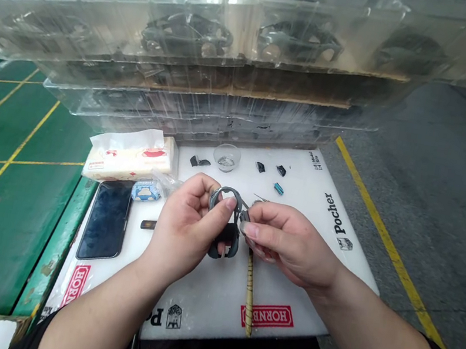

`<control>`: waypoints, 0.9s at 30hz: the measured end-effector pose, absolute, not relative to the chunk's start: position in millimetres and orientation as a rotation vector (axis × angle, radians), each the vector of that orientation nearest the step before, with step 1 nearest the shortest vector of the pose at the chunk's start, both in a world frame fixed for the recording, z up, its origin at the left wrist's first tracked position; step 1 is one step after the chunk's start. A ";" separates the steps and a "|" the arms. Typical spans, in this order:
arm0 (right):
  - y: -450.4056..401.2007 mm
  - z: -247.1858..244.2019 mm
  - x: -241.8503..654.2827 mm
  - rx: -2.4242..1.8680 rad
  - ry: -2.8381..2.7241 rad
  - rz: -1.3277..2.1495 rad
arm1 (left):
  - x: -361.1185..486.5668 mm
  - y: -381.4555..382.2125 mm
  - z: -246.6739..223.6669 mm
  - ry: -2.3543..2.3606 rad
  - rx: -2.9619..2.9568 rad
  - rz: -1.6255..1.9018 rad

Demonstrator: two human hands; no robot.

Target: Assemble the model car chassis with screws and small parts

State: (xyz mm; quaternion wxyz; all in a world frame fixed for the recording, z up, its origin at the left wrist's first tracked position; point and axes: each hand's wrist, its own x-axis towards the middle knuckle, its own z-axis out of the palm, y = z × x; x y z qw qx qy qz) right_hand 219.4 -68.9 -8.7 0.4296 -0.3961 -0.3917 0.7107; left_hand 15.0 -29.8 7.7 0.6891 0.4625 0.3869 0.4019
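Note:
My left hand (185, 229) holds a dark grey curved plastic model part (227, 239) upright between thumb and fingers. The part has a ring-shaped upper section and a black lower section. My right hand (288, 244) comes in from the right and pinches a small dark metal piece (245, 217) against the part's right side. A thin pointed metal tip (261, 198) shows above those fingers. A long twisted tan rod (249, 296) lies on the white Pocher mat (212, 296), running under my right hand.
Small black parts (260, 167) and a teal piece (279, 189) lie near a clear dish (226, 158) on the mat. A phone (105, 220), tissue pack (128, 157) and blue case (146, 190) lie to the left. Stacked clear trays (190, 30) holding model car bodies loom ahead.

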 end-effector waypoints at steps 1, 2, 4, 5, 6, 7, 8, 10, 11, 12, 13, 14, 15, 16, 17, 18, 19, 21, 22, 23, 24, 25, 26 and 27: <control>-68.9 -8.8 219.4 -0.990 -0.978 1.774 | 14.8 -29.6 6.9 0.864 1.032 0.896; -68.9 -8.7 219.5 -0.990 -0.978 1.778 | 14.5 -29.3 6.1 0.862 1.031 0.891; -68.9 -8.5 219.8 -0.987 -0.979 1.785 | 13.9 -28.8 4.6 0.857 1.028 0.879; -68.9 -8.4 219.9 -0.986 -0.982 1.785 | 13.8 -28.5 4.0 0.857 1.028 0.873; -68.8 -8.5 220.1 -0.986 -0.985 1.783 | 13.8 -28.3 3.5 0.857 1.028 0.871; -68.8 -8.6 220.2 -0.984 -0.988 1.781 | 14.0 -28.2 3.2 0.859 1.027 0.870; -68.7 -8.8 220.2 -0.983 -0.990 1.779 | 14.2 -28.1 3.0 0.860 1.025 0.871; -68.4 -9.0 219.9 -0.982 -0.990 1.772 | 14.7 -27.8 3.1 0.863 1.018 0.870; -68.2 -8.9 219.6 -0.984 -0.989 1.770 | 14.9 -27.7 3.3 0.865 1.014 0.868; -68.1 -8.7 219.3 -0.987 -0.989 1.768 | 14.9 -27.4 3.4 0.866 1.010 0.866; -67.9 -8.4 218.9 -0.989 -0.990 1.767 | 14.8 -27.2 3.5 0.867 1.006 0.864; -67.8 -8.1 218.6 -0.990 -0.990 1.765 | 14.5 -26.9 3.4 0.867 1.001 0.863; -67.8 -7.9 218.3 -0.987 -0.991 1.761 | 14.3 -26.6 3.2 0.865 0.995 0.862; -67.8 -7.7 218.2 -0.984 -0.991 1.754 | 14.0 -26.3 2.8 0.861 0.988 0.860; -67.8 -7.7 218.2 -0.982 -0.993 1.743 | 13.8 -26.1 2.3 0.854 0.981 0.857; -67.9 -7.7 218.3 -0.984 -1.005 1.728 | 13.6 -26.0 1.7 0.844 0.974 0.851; -68.0 -7.7 218.6 -1.005 -1.031 1.705 | 13.7 -25.8 1.1 0.833 0.963 0.844; -68.4 -7.6 219.5 -1.092 -1.114 1.637 | 14.3 -25.3 0.3 0.805 0.918 0.832; -68.6 -7.5 220.0 -1.141 -1.161 1.597 | 14.9 -25.0 0.2 0.788 0.883 0.829; -68.9 -7.3 220.5 -1.178 -1.204 1.562 | 15.6 -24.6 0.3 0.772 0.844 0.825; -69.1 -7.1 220.8 -1.198 -1.238 1.535 | 16.4 -24.2 0.7 0.760 0.805 0.822; -69.4 -7.0 221.0 -1.197 -1.260 1.520 | 17.1 -23.9 1.2 0.751 0.772 0.816; -69.6 -7.0 221.1 -1.184 -1.272 1.515 | 17.9 -23.8 1.8 0.744 0.745 0.807; -69.9 -7.1 221.0 -1.173 -1.275 1.513 | 18.6 -23.8 2.3 0.737 0.724 0.797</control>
